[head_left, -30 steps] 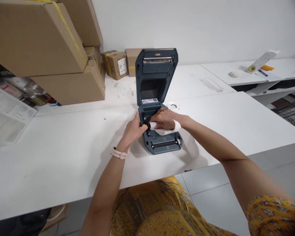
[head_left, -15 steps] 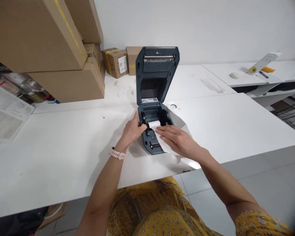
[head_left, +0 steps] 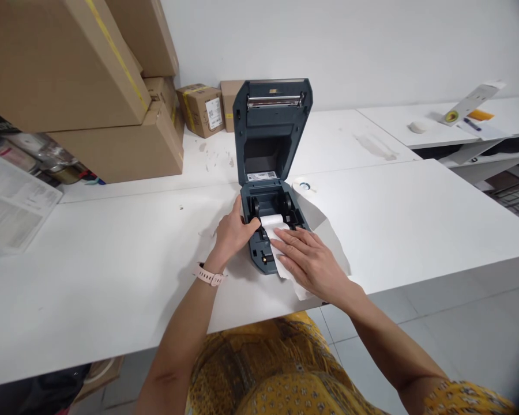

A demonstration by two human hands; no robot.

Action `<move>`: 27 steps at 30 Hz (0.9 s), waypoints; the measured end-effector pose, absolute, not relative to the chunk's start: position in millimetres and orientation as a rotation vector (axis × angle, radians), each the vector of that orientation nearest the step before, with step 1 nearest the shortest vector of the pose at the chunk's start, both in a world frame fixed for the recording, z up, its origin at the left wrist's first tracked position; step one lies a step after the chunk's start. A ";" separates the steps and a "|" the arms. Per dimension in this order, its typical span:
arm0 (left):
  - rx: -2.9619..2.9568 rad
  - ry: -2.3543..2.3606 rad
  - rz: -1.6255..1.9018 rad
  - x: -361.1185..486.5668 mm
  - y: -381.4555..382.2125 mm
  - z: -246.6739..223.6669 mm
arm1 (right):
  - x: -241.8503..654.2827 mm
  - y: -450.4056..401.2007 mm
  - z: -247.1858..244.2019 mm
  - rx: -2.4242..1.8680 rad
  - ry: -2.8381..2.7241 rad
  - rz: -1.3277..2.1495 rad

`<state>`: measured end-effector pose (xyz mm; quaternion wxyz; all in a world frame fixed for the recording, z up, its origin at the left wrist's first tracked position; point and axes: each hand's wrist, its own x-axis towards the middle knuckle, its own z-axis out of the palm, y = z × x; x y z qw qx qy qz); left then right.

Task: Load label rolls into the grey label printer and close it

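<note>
A dark blue-grey label printer [head_left: 254, 235] stands on the white table with its lid [head_left: 266, 124] raised. My left hand [head_left: 233, 230] grips the printer's left side wall, thumb over the rim and reaching inside, the other fingers along the outside. A small roll of white paper [head_left: 271, 220] lies in the printer's bay, and its strip runs towards me over the front edge. With fingers stretched out, my right hand [head_left: 311, 259] lies flat on this strip, covering part of it. More loose white paper [head_left: 328, 230] spreads beside the printer, under my right hand.
Large cardboard boxes [head_left: 112, 144] are stacked at the left, with a smaller taped box [head_left: 199, 109] behind. A white roll [head_left: 304, 186] lies right of the printer. Clear packaging with printed sheets [head_left: 17, 202] sits far left. The table's front edge [head_left: 251, 324] runs close to my body.
My right hand has shifted slightly towards me over the paper, and the strip now lies flatter across the printer's front. My left hand keeps its place on the printer.
</note>
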<state>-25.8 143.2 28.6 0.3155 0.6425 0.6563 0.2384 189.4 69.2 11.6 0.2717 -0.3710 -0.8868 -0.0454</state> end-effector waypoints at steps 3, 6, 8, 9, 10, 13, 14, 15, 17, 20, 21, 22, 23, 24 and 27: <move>1.695 1.729 0.622 -25.6 142.3 29.0 | 186.8 65.8 10.5 -1.029 -2.367 -0.058; 1.700 1.724 0.638 -25.9 142.6 29.0 | 184.7 62.7 10.5 -1.066 -2.357 0.006; 1.706 1.715 0.658 -26.7 143.2 28.6 | 184.0 61.5 10.9 -1.075 -2.347 0.047; 1.710 1.706 0.670 -27.2 143.6 28.2 | 184.0 61.3 11.2 -1.077 -2.342 0.067; 1.713 1.697 0.683 -27.8 143.9 27.6 | 184.2 61.2 11.6 -1.079 -2.337 0.087; 1.703 1.661 0.709 -29.8 144.7 25.8 | 186.2 61.7 13.0 -1.099 -2.336 0.139; 1.697 1.649 0.711 -30.3 144.9 25.4 | 187.1 61.9 13.4 -1.108 -2.343 0.149; 1.692 1.642 0.712 -30.7 145.0 25.0 | 187.8 62.0 13.7 -1.113 -2.352 0.153; 1.686 1.639 0.711 -31.1 145.1 24.9 | 188.5 61.8 13.9 -1.104 -2.364 0.140; 1.691 1.643 0.713 -30.8 145.2 25.3 | 187.9 60.5 13.3 -1.066 -2.360 0.095; 1.696 1.641 0.715 -30.6 145.3 25.4 | 187.4 60.1 12.9 -1.059 -2.356 0.079; 1.700 1.639 0.716 -30.5 145.4 25.3 | 186.9 59.8 12.6 -1.054 -2.353 0.065; 1.701 1.640 0.716 -30.4 145.5 25.1 | 186.5 59.6 12.3 -1.053 -2.352 0.056; 1.700 1.643 0.715 -30.3 145.5 24.8 | 186.2 59.5 12.1 -1.053 -2.352 0.052; 1.691 1.655 0.709 -30.2 145.1 23.7 | 186.2 59.7 11.3 -1.046 -2.348 0.052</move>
